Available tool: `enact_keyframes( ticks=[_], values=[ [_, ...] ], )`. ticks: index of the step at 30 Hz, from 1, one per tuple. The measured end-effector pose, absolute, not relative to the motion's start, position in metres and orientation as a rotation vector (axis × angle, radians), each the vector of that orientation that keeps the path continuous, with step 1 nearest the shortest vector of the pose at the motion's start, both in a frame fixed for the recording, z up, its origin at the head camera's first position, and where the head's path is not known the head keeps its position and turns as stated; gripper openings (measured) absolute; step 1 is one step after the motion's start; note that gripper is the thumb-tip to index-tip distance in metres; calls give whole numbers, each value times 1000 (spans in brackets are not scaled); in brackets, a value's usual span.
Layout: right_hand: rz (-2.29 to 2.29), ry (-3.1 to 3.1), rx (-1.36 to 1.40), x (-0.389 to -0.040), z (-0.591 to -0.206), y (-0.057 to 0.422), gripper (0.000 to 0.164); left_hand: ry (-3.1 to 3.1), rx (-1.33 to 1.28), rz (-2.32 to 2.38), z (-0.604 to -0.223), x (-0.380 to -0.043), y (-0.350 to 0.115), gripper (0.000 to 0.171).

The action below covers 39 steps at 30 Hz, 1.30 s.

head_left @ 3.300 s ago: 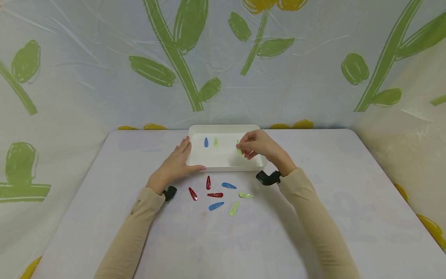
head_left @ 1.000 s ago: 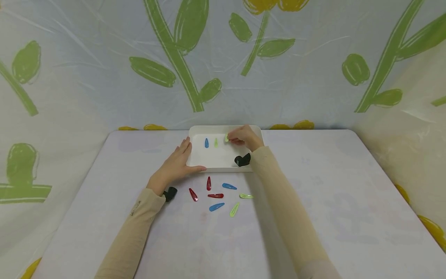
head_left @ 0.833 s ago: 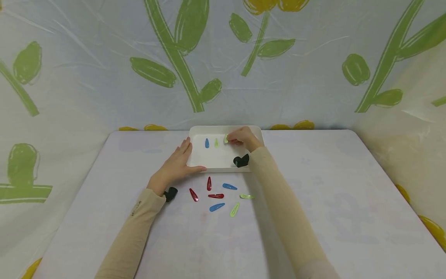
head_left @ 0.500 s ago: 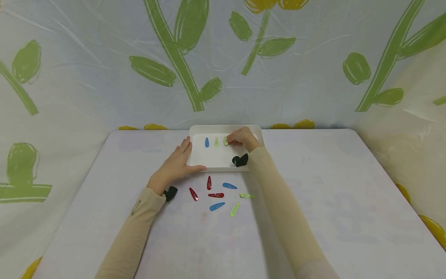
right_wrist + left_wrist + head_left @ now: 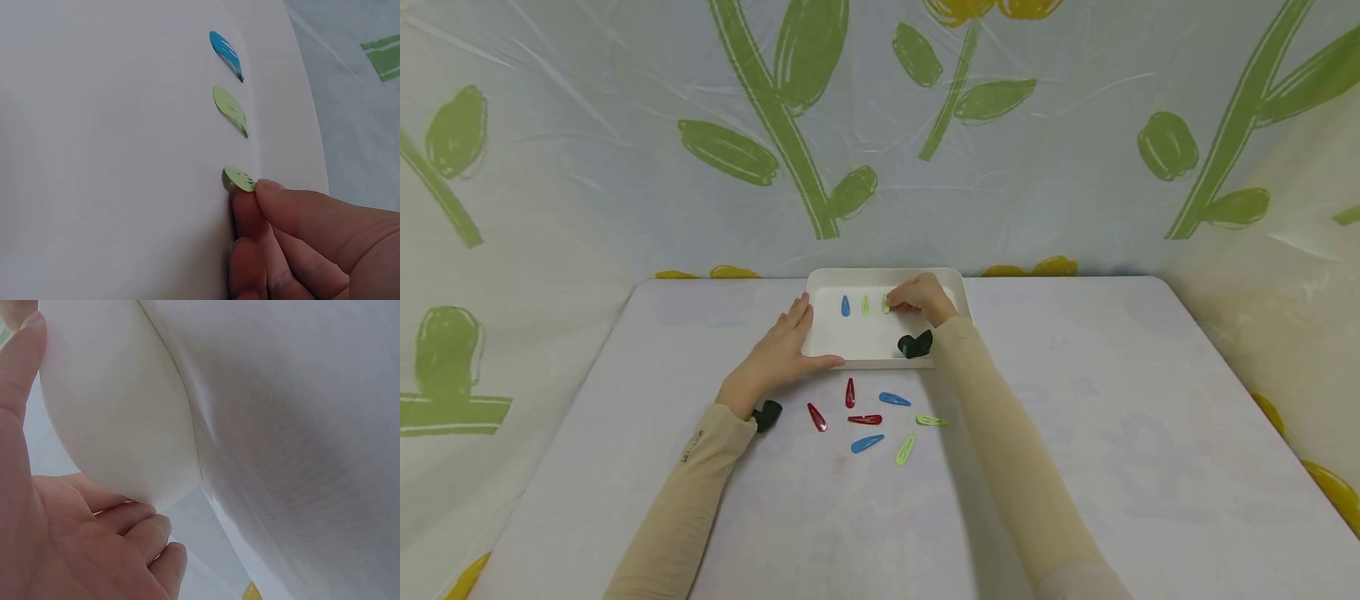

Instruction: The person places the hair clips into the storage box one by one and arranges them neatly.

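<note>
Pinching a light green clip (image 5: 239, 177) between thumb and fingers, the right hand (image 5: 922, 297) is reaching into the white tray (image 5: 850, 346) and holding that clip near the tray's far wall (whether it is touching the tray's floor, I cannot tell). Farther toward the tray's left end, a second green clip (image 5: 866, 306) is lying, and past it a blue clip (image 5: 846, 306); the three are forming a spaced row along the tray's far side.

The left hand (image 5: 775, 354) is resting against the tray's left end, its fingers grasping nothing and lying relaxed along the outer wall, while its thumb is lying along the tray's front.

In front of the tray, more clips are lying on the bench (image 5: 1112, 417). A red clip (image 5: 850, 393) is pointing its narrow end at the tray's front wall; a second red clip (image 5: 817, 417) is slanting before the tray's left part, and a third red clip (image 5: 865, 420) is lying crosswise, parallel to the tray's front. A second blue clip (image 5: 895, 399) is lying before the tray's middle, a third blue clip (image 5: 867, 444) farther out. A third green clip (image 5: 932, 421) is lying before the tray's right part; a fourth green clip (image 5: 906, 449) is lying farthest from the tray.
</note>
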State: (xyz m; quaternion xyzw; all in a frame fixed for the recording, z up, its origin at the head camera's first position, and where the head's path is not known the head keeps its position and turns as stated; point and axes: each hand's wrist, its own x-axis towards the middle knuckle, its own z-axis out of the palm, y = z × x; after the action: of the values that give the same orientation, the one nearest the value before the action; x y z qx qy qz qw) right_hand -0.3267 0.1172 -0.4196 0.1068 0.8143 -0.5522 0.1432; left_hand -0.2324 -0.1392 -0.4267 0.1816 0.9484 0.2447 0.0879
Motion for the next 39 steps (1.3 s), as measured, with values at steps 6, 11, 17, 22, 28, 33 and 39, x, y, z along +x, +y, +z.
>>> enact_keyframes(
  ticks=[6,11,17,22,28,33,39],
  values=[
    [-1588,2354,303,-328,-421,116,20,2825,540,729,-427,-233,-140,117],
    [-1587,2355,280,-328,-421,117,21,2826,548,738,-426,-233,-140,117],
    [-1590,2356,250,-327,-421,118,20,2825,547,738,-427,-234,-141,117],
    [-1595,2347,243,-329,-423,118,16,2828,547,728,-428,-234,-141,118],
    [-1518,2368,296,-343,-431,116,9,2824,518,712,-427,-232,-139,118],
    [-1508,2361,282,-347,-434,118,12,2824,518,710,-426,-232,-139,118],
    [-1559,2331,271,-335,-424,117,11,2820,522,717,-425,-232,-139,117]
  ],
)
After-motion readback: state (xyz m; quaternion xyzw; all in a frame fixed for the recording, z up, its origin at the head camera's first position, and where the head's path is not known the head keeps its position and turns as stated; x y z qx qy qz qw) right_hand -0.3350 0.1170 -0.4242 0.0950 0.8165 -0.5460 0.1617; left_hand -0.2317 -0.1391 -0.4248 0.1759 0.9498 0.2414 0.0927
